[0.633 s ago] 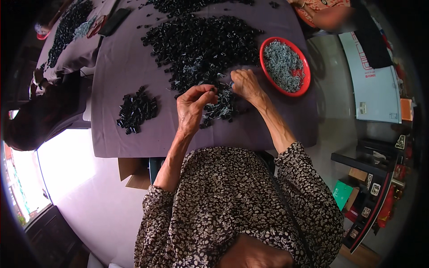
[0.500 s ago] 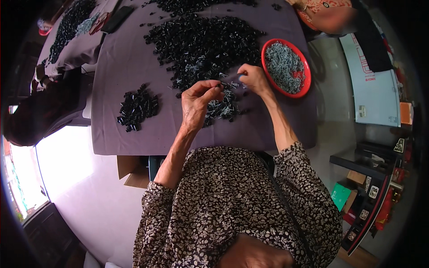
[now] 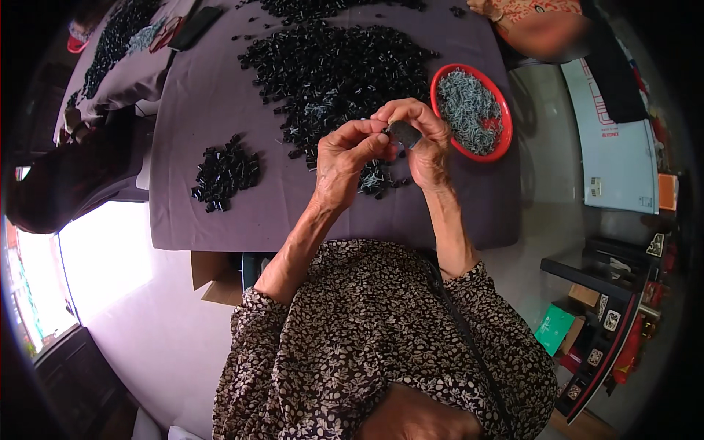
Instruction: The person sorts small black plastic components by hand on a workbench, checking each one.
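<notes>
My left hand [image 3: 343, 160] pinches a small black plastic piece [image 3: 385, 135] between thumb and fingertips, above the near end of a large pile of similar pieces [image 3: 337, 62]. Against it, fingertips meeting, is my right hand [image 3: 429, 139], its fingers bent in a pinch. A dark grey cover or pad [image 3: 405, 135] shows at the right thumb; I cannot tell whether it is worn or held. Whatever the right fingertips grip is hidden. Loose grey screws [image 3: 374, 178] lie among black pieces just below the hands. Right of them stands a red bowl [image 3: 506, 121] full of grey screws.
A smaller heap of black pieces [image 3: 226, 174] lies to the left on the purple-grey tablecloth [image 3: 198, 95]. Another person's arm and patterned clothing [image 3: 543, 18] show at the far right. A dark flat case [image 3: 196, 28] lies at the far left. Shelving [image 3: 598, 315] stands at the right.
My right hand has come up from beside the bowl to meet the left hand's fingertips, and the dark pad has come into view. My left hand has shifted right with the black piece.
</notes>
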`<act>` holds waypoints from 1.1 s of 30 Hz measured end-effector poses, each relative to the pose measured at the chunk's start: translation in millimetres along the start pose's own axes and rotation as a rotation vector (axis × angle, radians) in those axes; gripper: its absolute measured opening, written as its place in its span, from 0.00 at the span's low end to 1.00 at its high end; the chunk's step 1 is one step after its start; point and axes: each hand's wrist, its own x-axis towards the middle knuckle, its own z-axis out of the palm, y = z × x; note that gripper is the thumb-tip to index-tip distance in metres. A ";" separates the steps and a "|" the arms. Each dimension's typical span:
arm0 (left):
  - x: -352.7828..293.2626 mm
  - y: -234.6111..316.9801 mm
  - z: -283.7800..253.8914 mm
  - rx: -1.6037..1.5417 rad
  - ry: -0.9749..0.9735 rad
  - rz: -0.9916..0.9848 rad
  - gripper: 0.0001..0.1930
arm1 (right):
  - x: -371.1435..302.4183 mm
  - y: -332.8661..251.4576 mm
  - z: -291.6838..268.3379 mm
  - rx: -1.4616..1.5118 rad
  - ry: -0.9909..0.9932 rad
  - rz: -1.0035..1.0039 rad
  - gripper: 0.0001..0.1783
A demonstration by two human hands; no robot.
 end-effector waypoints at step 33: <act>-14.1 -23.5 -6.6 -0.028 0.008 -0.188 0.06 | -42.0 8.5 -6.2 -0.403 0.041 0.042 0.08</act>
